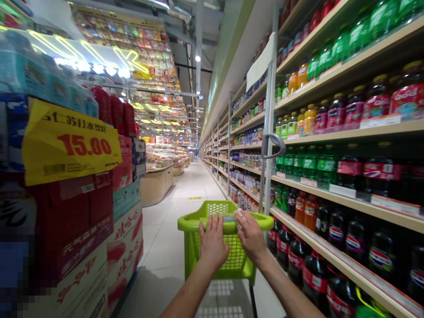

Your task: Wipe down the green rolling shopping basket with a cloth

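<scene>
A lime-green plastic shopping cart [195,254] stands in front of me in the aisle, its basket walls pierced like mesh. My left hand [213,243] rests on the near handle bar [228,227], fingers stretched flat across it and thumb apart. Closed around a crumpled white wipe [239,214], my right hand [250,236] presses on the handle's right part. Whether the wipe is paper or cloth I cannot tell. A small label strip [228,218] shows on the handle between the two hands.
Drink shelves [347,194] line the right side, with a grey upright post [268,110] close to the cart. Stacked drink cartons [126,243] with a yellow price sign [71,143] crowd the left. Ahead, the tiled aisle [195,183] runs past a rounded display counter [157,185].
</scene>
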`<state>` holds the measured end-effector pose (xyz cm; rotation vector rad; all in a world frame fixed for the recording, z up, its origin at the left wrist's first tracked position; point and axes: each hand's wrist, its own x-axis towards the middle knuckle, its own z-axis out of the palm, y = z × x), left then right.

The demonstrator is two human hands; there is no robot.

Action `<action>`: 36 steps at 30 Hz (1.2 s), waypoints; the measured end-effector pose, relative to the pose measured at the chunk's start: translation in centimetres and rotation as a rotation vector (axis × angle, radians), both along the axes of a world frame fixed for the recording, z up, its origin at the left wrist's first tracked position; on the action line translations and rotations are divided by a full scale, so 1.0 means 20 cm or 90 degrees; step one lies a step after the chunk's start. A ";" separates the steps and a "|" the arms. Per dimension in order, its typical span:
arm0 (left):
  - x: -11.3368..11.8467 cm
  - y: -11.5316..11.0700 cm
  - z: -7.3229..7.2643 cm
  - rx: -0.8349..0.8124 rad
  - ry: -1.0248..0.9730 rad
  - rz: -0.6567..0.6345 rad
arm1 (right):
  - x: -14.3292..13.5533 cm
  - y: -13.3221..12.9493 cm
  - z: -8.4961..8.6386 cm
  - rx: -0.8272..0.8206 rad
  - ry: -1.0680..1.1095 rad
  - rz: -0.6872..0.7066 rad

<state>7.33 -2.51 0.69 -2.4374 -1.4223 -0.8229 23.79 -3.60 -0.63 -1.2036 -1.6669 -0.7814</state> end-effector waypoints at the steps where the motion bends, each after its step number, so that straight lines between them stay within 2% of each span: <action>1: 0.00 0.00 0.00 0.004 0.004 -0.001 | -0.04 0.00 0.01 -0.011 -0.021 0.022; 2: 0.00 0.00 0.00 0.007 0.008 -0.003 | -0.05 0.00 0.01 -0.020 -0.039 0.037; 4: 0.01 0.00 -0.01 0.012 0.012 -0.002 | 0.02 0.00 0.03 -0.027 -0.046 0.032; 7: 0.02 0.00 -0.02 0.019 -0.001 -0.007 | 0.23 -0.01 0.03 -0.009 0.025 -0.041; 9: 0.03 0.00 -0.03 0.022 -0.011 -0.013 | 0.30 -0.01 0.03 0.004 0.076 -0.076; 12: 0.05 -0.01 -0.04 0.024 -0.010 -0.023 | 0.20 -0.01 0.02 0.004 0.083 -0.054; 15: 0.04 -0.01 -0.04 0.027 -0.003 -0.039 | -0.01 -0.01 0.01 -0.005 -0.016 0.035; 17: 0.03 -0.01 -0.04 0.032 -0.004 -0.052 | -0.07 -0.01 0.00 -0.007 -0.082 0.077; 19: 0.01 -0.01 -0.04 0.036 -0.009 -0.059 | -0.02 -0.01 0.00 -0.004 -0.079 0.064; 23: 0.01 -0.03 -0.04 0.039 -0.038 -0.071 | 0.18 0.01 0.00 0.007 0.074 -0.046; 26: 0.02 -0.03 -0.03 0.031 -0.081 -0.080 | 0.16 0.01 0.01 -0.002 0.116 -0.028; 29: 0.02 -0.02 0.02 0.000 -0.172 -0.067 | -0.03 0.02 0.04 -0.037 0.088 0.103; 32: 0.04 -0.01 0.11 -0.008 -0.241 -0.097 | -0.18 0.03 0.08 -0.066 0.192 0.190; 34: 0.09 -0.01 0.16 -0.011 -0.200 -0.131 | -0.19 0.05 0.10 -0.076 0.271 0.229; 36: 0.15 -0.01 0.19 -0.021 -0.126 -0.131 | -0.15 0.07 0.10 -0.078 0.291 0.238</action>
